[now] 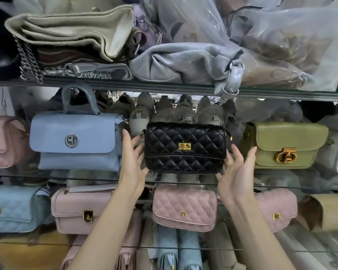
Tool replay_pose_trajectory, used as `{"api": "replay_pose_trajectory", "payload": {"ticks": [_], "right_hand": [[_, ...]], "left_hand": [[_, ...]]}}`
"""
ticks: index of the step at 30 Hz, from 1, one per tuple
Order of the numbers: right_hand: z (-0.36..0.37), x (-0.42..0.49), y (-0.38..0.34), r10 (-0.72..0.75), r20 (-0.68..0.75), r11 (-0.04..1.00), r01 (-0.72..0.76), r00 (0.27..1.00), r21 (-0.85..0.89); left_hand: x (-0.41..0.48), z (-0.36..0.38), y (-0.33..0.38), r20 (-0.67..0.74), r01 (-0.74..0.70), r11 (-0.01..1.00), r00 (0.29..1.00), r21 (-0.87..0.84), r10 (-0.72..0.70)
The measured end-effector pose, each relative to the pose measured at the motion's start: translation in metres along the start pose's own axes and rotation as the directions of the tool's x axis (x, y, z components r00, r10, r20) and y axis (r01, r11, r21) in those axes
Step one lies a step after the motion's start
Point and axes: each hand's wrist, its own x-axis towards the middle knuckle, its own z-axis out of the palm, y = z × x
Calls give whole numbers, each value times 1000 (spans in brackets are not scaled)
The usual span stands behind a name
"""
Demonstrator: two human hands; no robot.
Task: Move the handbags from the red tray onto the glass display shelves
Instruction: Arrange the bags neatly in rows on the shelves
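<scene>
**One black quilted handbag [184, 148] placed, tray unseen**

Head view: the bag stood upright on the middle glass shelf [281, 186], between a light-blue handbag [74, 141] and an olive-green handbag [287, 145], apart from both. The left hand [133, 152] and right hand [236, 168] flanked it, fingers straight and spread, tips touching its sides without gripping. This bag looked as good as placed. The red tray was out of view, so what remained could not be told. The bag was glossy and diamond-stitched, its gold clasp facing out.
</scene>
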Motion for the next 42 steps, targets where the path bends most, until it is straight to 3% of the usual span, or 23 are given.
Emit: {"api": "replay_pose_trajectory", "payload": {"ticks": [26, 42], "right_hand": [[9, -17, 0, -25, 41, 997, 28, 999, -72], [8, -11, 6, -4, 0, 998, 4, 1000, -56]], "left_hand": [[-17, -8, -5, 44, -120, 980, 992, 157, 115], [-10, -9, -7, 48, -97, 978, 995, 182, 90]]}}
